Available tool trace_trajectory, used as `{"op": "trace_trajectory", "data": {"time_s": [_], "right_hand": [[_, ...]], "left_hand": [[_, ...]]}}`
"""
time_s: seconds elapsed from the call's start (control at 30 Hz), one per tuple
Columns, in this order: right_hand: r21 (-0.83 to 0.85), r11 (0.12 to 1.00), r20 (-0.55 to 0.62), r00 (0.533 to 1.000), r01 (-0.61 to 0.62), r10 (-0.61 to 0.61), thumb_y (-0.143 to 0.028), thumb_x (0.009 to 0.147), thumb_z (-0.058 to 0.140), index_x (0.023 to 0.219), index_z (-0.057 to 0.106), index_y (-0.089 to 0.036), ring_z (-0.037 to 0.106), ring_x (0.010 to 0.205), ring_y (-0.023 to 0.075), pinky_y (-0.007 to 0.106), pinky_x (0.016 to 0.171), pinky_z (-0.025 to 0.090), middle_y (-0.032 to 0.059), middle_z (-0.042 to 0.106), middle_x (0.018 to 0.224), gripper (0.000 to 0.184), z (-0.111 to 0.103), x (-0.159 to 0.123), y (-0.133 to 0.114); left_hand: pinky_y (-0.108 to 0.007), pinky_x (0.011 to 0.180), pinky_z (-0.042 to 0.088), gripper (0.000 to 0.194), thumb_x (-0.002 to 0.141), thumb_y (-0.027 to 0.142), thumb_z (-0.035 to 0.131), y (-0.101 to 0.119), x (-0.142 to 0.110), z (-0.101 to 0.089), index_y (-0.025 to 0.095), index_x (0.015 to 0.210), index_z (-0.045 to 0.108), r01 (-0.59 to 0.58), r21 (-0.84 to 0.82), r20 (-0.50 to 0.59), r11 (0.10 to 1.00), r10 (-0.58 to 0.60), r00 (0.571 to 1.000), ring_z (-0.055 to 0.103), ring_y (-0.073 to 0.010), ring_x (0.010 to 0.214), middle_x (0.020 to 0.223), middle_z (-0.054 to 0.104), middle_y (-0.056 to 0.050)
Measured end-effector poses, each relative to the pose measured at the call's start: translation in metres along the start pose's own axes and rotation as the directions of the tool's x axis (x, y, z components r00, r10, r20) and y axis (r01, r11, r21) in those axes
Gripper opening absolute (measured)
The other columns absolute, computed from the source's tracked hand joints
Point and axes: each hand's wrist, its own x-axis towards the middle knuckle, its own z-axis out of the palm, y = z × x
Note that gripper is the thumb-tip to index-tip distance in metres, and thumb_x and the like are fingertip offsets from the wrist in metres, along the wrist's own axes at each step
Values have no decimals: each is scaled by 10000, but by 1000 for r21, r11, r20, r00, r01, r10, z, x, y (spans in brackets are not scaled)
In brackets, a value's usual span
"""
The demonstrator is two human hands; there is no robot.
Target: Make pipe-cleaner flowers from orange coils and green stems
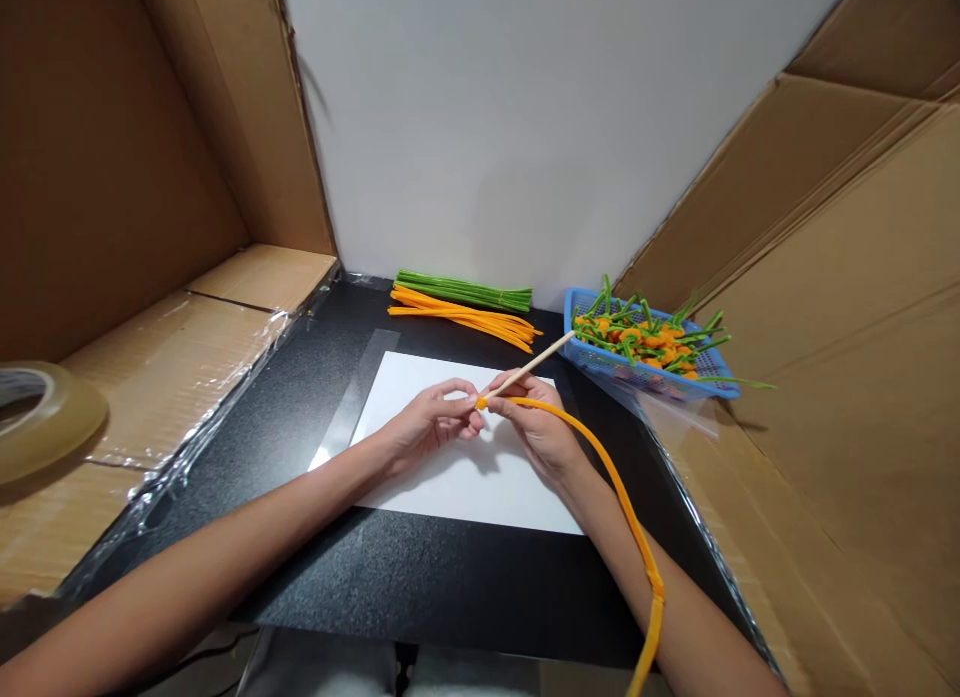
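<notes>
Over the white paper (457, 492), my left hand (442, 422) pinches a small orange coil at the tip of a thin wooden stick. My right hand (541, 422) grips the wooden stick (544, 355), which slants up to the right, together with an orange pipe cleaner (600, 455). From the coil, the pipe cleaner's long end arches over my right forearm and hangs down past the table's front edge. A kink shows partway along it. Fingers partly hide where the stick and pipe cleaner meet.
Bundles of green pipe cleaners (465, 289) and orange pipe cleaners (469, 317) lie at the back of the black table (337, 577). At right, a blue basket (637, 375) holds green-and-orange pieces. A tape roll (71, 427) sits left; cardboard walls (847, 307) flank the table.
</notes>
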Motion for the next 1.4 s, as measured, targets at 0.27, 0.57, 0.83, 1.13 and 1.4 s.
{"op": "trace_trajectory", "data": {"time_s": [0.27,0.57,0.83,1.13,1.4], "right_hand": [[39,998,-102,993,-51,55,-288,684,840,813,695,-201,648,801,151,273,769,489,11,707,811,213,2,1,9],[13,994,-180,977,-113,114,-355,643,862,821,719,-199,678,797,187,294,727,490,37,738,807,277,12,-5,11],[52,993,-262,958,-108,118,-398,676,828,822,751,-184,701,790,202,290,693,468,71,760,880,270,17,-6,12],[28,991,-285,950,-128,131,-387,649,847,790,755,-191,677,820,200,274,664,433,68,756,891,259,20,-7,12],[-16,991,-171,977,-133,129,-391,670,836,852,779,-210,654,827,191,299,731,478,46,742,829,264,16,-8,14]], "left_hand": [[-307,773,454,257,883,444,650,6,-3,-10,206,977,673,-263,963,173,66,597,783,627,-233,923,987,713,-97],[-314,705,409,243,973,293,489,1,-2,-13,184,902,694,-168,953,283,-252,543,790,606,-232,832,887,720,-106],[-332,691,373,298,987,338,464,4,-4,-6,171,901,695,-117,904,319,-410,469,823,580,-248,817,881,710,-129],[-329,707,355,306,993,325,462,4,-6,-7,191,852,699,-136,949,279,-285,557,782,579,-233,792,888,719,-123],[-310,702,395,218,952,280,508,-1,-2,-12,186,867,686,-176,983,174,-57,605,777,602,-225,794,855,713,-104]]}}
